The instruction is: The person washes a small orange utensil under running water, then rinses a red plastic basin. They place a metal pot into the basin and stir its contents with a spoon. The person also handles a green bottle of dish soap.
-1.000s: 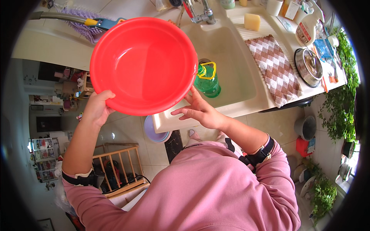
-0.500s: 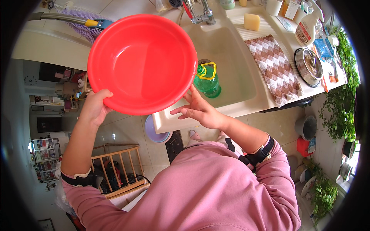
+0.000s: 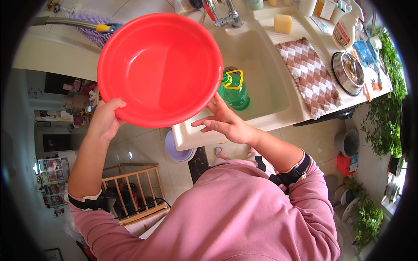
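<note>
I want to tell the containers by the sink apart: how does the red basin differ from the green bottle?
The red basin is wide, shallow and open; the green bottle is narrow, with a yellow handle at its neck. The basin is held up, the left hand gripping its rim and the right hand at its edge; the bottle lies in the sink, untouched. Both look like plastic.

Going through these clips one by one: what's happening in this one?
A person in a pink top stands at a sink and holds up a red basin. The left hand grips its lower left rim, and the right hand touches its lower right edge with open fingers. The basin is tilted toward the camera and looks empty. A green bottle stands in the sink behind it, and a checked cloth lies on the drainboard.
</note>
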The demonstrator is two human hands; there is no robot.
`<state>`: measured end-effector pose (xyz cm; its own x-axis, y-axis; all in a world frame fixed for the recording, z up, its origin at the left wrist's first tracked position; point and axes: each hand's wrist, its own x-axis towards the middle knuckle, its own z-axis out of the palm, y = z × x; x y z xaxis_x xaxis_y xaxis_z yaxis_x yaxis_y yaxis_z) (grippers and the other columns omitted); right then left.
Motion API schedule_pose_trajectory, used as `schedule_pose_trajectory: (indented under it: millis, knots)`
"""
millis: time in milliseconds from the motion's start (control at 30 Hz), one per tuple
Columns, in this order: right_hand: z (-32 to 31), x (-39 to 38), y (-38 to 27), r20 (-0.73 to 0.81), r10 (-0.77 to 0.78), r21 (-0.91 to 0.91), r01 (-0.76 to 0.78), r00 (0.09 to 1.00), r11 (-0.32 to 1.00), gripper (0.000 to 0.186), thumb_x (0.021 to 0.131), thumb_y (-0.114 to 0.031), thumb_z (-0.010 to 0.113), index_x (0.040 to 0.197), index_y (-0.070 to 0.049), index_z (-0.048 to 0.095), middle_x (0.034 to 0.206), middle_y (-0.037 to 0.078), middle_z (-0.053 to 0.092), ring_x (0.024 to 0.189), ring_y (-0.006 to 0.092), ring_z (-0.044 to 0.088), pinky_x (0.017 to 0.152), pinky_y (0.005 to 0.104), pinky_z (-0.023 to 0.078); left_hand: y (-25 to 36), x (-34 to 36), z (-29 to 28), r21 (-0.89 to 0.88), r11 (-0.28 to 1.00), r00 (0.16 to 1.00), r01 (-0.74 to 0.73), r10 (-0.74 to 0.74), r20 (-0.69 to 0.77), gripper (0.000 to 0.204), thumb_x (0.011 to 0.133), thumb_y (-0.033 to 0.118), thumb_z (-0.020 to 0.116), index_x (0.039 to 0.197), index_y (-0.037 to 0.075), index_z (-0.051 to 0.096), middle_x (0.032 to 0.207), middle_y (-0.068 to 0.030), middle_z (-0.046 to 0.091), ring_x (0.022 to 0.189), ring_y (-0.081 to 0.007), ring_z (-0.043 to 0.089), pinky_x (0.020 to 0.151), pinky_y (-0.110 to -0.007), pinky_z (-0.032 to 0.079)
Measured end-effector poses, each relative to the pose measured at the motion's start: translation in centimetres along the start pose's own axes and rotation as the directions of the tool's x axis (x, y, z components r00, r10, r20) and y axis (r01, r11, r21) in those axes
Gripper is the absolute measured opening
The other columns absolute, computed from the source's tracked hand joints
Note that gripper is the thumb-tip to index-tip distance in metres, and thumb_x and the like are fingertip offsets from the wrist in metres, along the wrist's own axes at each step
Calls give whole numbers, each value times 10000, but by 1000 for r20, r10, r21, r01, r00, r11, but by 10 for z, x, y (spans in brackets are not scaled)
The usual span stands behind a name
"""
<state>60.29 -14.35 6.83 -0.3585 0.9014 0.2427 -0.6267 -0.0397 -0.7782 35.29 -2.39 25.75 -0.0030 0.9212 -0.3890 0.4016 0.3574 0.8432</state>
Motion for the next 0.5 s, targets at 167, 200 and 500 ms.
schedule_pose_trajectory:
  millis: [167,200,500]
  knots:
    - [-1,1,0,-3,1,6,-1,1000,1000,911,961,-37,452,1449,-163,-307,1584,142,97,1203,251,557,899,347,489,3,2,-1,-9,1000,999,-2,2,46,329,826,38,565,1149,-15,544,1084,-100,628,926,-184,655,717,-294,574]
    - [-1,1,0,-4,3,7,-3,1000,1000,912,960,-36,452,1449,-163,-308,1584,141,97,1202,250,558,899,347,489,3,2,-1,7,1000,1000,6,-6,23,331,827,37,562,1153,-17,542,1086,-102,628,926,-186,656,719,-295,574]
    - [-2,0,4,-21,-2,38,2,1000,999,900,969,-37,479,1483,-203,-241,1583,111,117,1238,267,525,935,357,493,7,1,3,5,999,999,-36,36,35,329,837,36,542,1159,-32,535,1078,-111,632,900,-192,664,708,-294,577]
